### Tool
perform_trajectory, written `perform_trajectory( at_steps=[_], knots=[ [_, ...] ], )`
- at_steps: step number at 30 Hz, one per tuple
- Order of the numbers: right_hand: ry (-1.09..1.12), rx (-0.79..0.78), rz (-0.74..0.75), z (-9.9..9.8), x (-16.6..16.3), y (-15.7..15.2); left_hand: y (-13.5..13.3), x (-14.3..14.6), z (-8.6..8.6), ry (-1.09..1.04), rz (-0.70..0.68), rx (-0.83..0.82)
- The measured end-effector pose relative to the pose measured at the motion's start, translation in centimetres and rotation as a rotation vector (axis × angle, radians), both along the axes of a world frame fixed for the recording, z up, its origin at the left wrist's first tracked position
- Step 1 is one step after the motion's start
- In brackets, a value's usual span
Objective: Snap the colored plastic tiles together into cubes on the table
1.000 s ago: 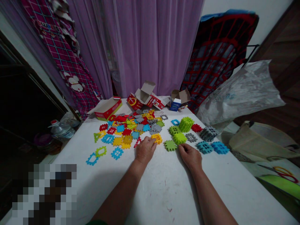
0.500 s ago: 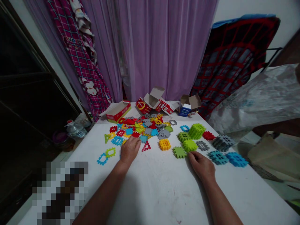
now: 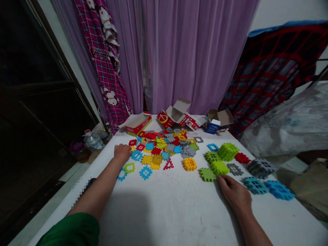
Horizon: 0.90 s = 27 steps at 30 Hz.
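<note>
My left hand point(image 3: 122, 152) reaches to the left edge of a spread of plastic interlocking tiles. Its fingers are curled down and cover whatever lies beneath them; a bit of yellow tile shows beside the fingertips. Near it lie a blue tile point(image 3: 136, 155) and a red window tile point(image 3: 132, 142). My right hand point(image 3: 237, 194) rests on the table with loosely curled fingers, nothing visible in them. Its fingertips are close to a stack of light green tiles point(image 3: 219, 167); I cannot tell if they touch. A flat green tile point(image 3: 207, 174) lies beside that stack.
Sorted stacks stand on the right: yellow point(image 3: 190, 164), tall green point(image 3: 228, 151), grey point(image 3: 261, 167), teal point(image 3: 255, 185) and blue point(image 3: 279, 190). Opened boxes, one red and green point(image 3: 139, 126) and one blue point(image 3: 212, 127), line the back edge of the white table point(image 3: 176, 212).
My left hand has moved left from the pile's front to its left edge, uncovering yellow tiles and a blue one. My right hand stays by the green stack. The view has shifted slightly.
</note>
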State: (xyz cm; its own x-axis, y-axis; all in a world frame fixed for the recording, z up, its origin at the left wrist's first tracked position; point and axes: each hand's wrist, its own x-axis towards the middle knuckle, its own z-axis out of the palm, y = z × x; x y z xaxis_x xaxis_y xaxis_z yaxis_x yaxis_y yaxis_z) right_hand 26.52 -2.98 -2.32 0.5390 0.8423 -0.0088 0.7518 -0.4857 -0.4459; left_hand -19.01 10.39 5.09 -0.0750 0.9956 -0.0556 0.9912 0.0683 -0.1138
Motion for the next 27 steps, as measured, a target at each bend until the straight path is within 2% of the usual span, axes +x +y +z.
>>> perform_trajectory(
  at_steps=[14, 21, 24, 27],
  knots=[
    [0.007, -0.039, 0.014, 0.4, -0.1, 0.0, 1.2, -1.5, 0.3, 0.013, -0.078, -0.165],
    [-0.008, -0.014, 0.019, 0.2, -0.2, 0.1, 1.9, -0.6, 0.1, 0.012, -0.066, -0.166],
    [-0.007, -0.012, 0.02, 0.3, -0.3, 0.0, 1.4, 0.2, 0.7, 0.017, -0.083, -0.144],
    [-0.005, -0.007, 0.024, 0.4, -0.4, 0.0, 0.6, 0.6, 2.2, 0.023, -0.099, -0.071]
  ],
)
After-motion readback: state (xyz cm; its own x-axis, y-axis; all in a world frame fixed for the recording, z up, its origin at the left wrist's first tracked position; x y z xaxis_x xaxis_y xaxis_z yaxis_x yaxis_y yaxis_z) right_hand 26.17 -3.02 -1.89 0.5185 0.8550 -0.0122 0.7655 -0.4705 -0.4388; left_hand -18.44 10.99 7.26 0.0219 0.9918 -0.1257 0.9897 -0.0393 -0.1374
